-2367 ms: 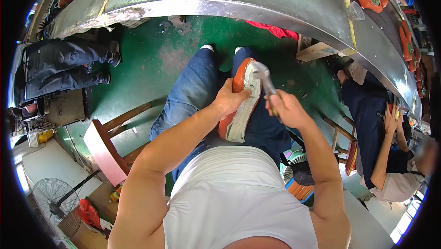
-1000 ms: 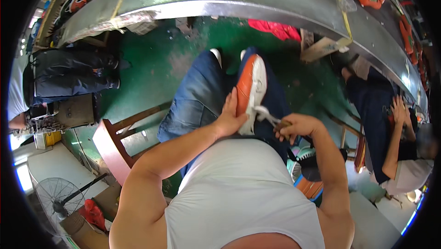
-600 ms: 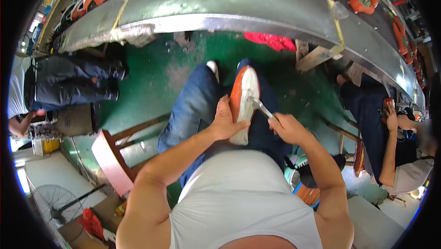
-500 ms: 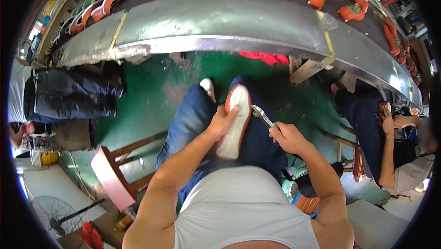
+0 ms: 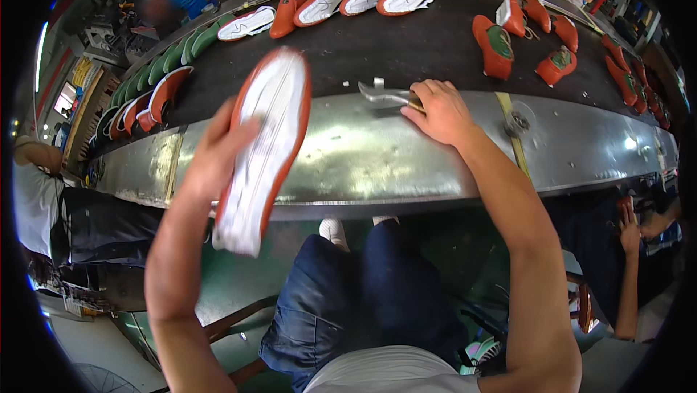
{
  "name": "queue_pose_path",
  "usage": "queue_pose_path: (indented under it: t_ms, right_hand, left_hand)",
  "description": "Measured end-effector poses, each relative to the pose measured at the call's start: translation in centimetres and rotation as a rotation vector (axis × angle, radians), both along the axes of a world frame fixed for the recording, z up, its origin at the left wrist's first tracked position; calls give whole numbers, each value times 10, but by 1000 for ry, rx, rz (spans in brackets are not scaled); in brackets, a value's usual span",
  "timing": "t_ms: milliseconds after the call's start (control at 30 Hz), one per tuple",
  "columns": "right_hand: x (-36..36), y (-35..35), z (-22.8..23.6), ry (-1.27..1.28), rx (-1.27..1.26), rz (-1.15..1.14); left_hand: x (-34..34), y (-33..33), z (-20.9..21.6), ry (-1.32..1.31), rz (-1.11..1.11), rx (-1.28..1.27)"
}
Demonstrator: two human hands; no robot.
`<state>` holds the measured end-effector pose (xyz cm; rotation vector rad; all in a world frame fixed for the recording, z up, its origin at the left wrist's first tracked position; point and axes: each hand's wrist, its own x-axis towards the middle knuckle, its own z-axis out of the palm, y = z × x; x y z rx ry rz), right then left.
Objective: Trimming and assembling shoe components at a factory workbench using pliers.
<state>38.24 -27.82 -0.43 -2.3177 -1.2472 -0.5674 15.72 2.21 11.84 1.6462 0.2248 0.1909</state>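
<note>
far left of the grip, green and orange shoe parts (image 5: pixel 165 99) sit in a row on the dark bench top (image 5: pixel 421 52). then comes the person's left hand (image 5: pixel 212 157), clamped on an orange shoe (image 5: pixel 274 106), thumb on its white bottom. the shoe is up in the air, over the shiny bench edge (image 5: pixel 341 161). past its tip, 4 white-bottomed shoes (image 5: pixel 323 5) lie bottom up. right of the shoe, the right hand (image 5: pixel 441 112) is wrapped round a metal tool (image 5: pixel 381 95), whose bent head points left. farther right are more orange shoes (image 5: pixel 497 48).

the white bottom looks pulled in nearly flat, so that part seems mostly done. no outer sole is on it; how much hammering is left cannot be told.
</note>
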Motion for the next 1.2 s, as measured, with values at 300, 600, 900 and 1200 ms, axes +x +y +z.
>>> queue_pose_path:
  t_ms: [300,600,900,1200]
  right_hand:
    - [15,14,-5,203,28,63]
    - [22,16,-1,246,35,91]
    - [26,28,-4,275,19,69]
    - [26,26,-12,335,-30,-7]
  left_hand:
    - [316,-28,-18,-518,-56,1700]
    - [360,-64,-67,-229,-380,1485]
    - [371,227,-114,-178,696,869]
    - [342,395,-172,70,1223,1154]
